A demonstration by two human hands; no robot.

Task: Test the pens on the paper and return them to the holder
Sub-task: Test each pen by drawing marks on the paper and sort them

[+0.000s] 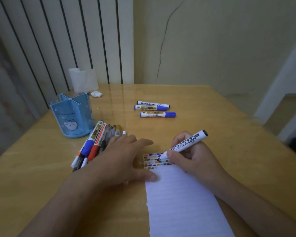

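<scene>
Pinching a black-patterned white marker [186, 144], right-hand fingers [173, 155]; left-hand fingers [135, 142] spread.

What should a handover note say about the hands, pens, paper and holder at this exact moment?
Right hand grips a black marker, tip on the paper among colour swatches.
Left hand lies flat, fingers straight, thumb on the paper's left edge.
Blue holder shows no pens inside.
A pile of pens lies beside it; three markers lie apart, further back.
Done: many swatches made.
Left: finish testing, return every pen to the holder.
</scene>
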